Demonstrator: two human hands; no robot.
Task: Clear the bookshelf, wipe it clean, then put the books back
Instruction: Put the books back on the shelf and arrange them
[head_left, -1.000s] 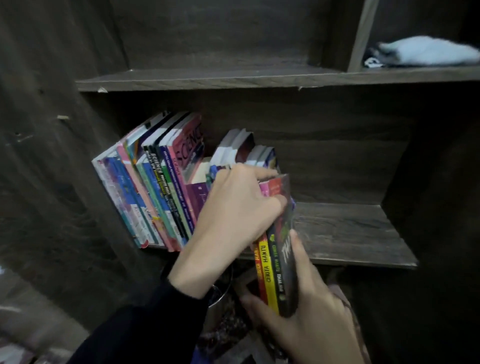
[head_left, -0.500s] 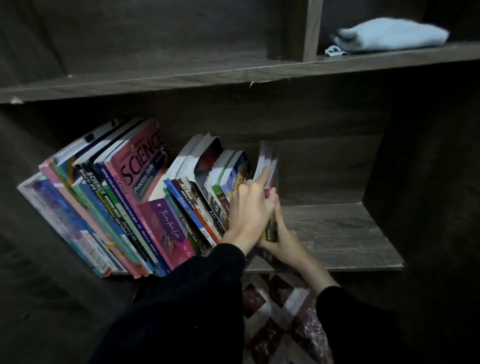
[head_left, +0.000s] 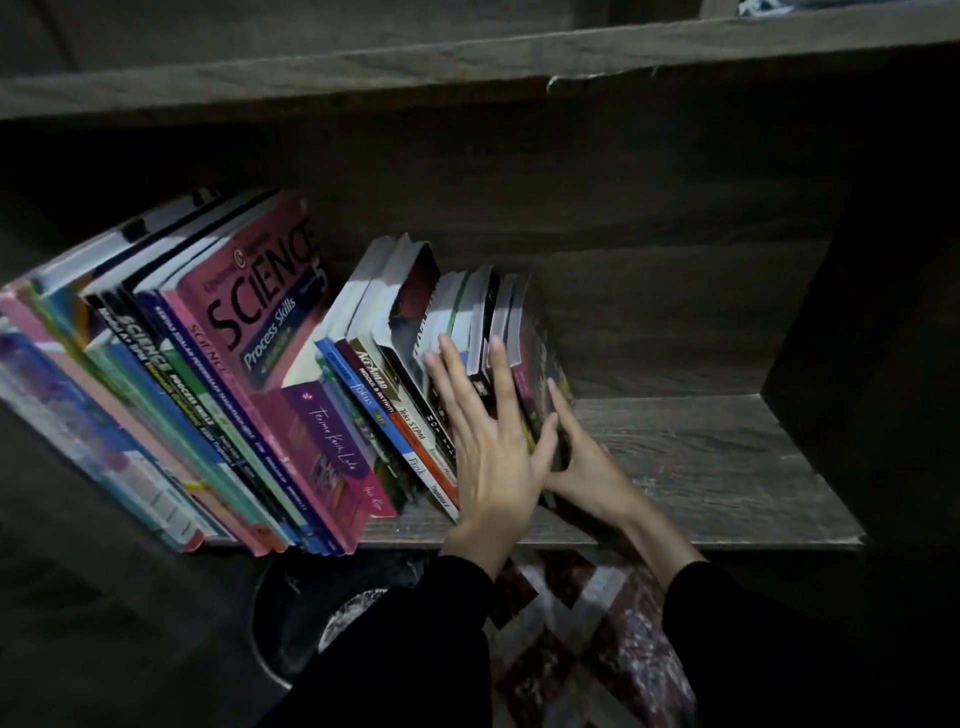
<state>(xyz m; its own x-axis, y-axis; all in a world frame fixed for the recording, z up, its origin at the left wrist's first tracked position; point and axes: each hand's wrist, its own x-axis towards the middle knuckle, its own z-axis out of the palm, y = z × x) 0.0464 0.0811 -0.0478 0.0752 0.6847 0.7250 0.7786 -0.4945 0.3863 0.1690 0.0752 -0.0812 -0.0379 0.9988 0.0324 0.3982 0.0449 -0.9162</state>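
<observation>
Head view of a dark wooden bookshelf compartment. A row of books (head_left: 218, 405) stands on the shelf board (head_left: 717, 467) and fills its left and centre portions, all leaning towards the left of the frame; the right portion of the board is bare wood. The largest cover showing, at centre left, is a pink book (head_left: 260, 312) lettered "SCIENCE Process Skills". The last volume at the right end of the row is a dark book (head_left: 540, 358), upright with a slight tilt and touching its neighbours. The left hand (head_left: 493, 447), at frame centre, is spread with straight fingers laid flat on the spines and top edges of the smaller books just left of the dark book. The right hand (head_left: 587, 462) lies just beside it, fingers extended against the dark book's outer cover and lower spine, pressing rather than pinching; its thumb is hidden behind the left hand. Both arms wear black sleeves (head_left: 415, 649). The upper board (head_left: 467, 67) crosses the top of the frame. Below the shelf edge appear a patterned covering (head_left: 587, 623) and a round dark container (head_left: 311, 608).
</observation>
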